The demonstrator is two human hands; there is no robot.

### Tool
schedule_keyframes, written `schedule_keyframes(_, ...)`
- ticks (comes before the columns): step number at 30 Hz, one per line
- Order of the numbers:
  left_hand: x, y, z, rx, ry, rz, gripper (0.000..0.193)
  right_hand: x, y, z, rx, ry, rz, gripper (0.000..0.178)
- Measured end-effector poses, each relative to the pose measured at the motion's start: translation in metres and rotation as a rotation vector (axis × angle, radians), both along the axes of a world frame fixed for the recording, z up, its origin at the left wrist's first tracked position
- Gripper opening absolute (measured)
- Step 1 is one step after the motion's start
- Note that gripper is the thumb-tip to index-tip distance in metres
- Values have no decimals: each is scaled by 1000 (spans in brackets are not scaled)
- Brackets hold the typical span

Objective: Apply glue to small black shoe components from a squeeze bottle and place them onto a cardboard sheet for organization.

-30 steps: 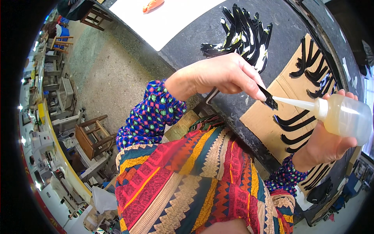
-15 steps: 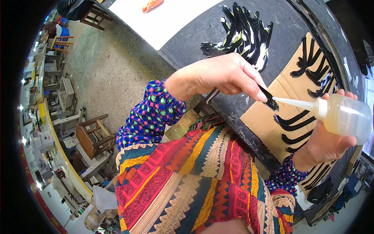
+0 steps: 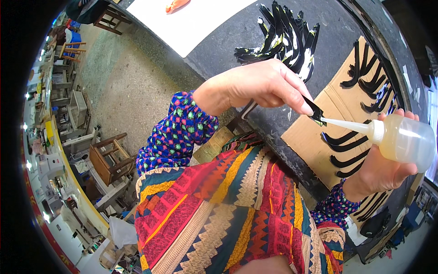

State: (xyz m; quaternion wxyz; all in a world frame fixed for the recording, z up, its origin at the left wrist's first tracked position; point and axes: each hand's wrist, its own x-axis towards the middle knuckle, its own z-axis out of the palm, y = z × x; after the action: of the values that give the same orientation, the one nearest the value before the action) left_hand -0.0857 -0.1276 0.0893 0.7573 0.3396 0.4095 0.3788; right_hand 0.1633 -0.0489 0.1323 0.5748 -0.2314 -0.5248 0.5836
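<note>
My left hand [image 3: 269,86] pinches a black strip [image 3: 315,111] between thumb and fingers, its end pointing right. In my right hand [image 3: 381,171] lies a clear squeeze bottle [image 3: 407,137], tipped sideways, with pale yellowish liquid inside. The bottle's long white nozzle [image 3: 346,125] reaches left, and its tip touches or nearly touches the end of the strip. Below the nozzle, several curved black strips [image 3: 342,147] rest on a sheet of brown cardboard [image 3: 301,137]. More of them [image 3: 365,68] lie at the cardboard's far end.
A loose pile of black strips with white and yellowish patches [image 3: 292,39] lies on the dark tabletop [image 3: 219,50]. Beyond it is a white sheet [image 3: 182,27] with an orange item [image 3: 175,5]. Wooden stools [image 3: 109,157] stand on the floor to the left.
The nozzle tip has shifted slightly down along the end of the strip, and the bottle has tilted a little. My left hand has moved up very slightly, still holding the strip.
</note>
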Motion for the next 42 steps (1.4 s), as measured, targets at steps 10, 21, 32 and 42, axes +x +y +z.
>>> schedule_keyframes(10, 0, 1, -4, 7, -7, 3, 22, 0, -4, 1, 18, -97, -93, 97)
schedule_keyframes(21, 6, 4, -3, -3, 10, 15, 22, 18, -8, -9, -83, -77, -81, 97)
schedule_keyframes(32, 42, 22, -14, -62, -48, 0, 28, 99, -9, -44, -205, 172, -201, 80)
schedule_keyframes(42, 139, 78, -57, -164, -194, 117, 15, 158, -18, -47, -156, 305, -391, 73)
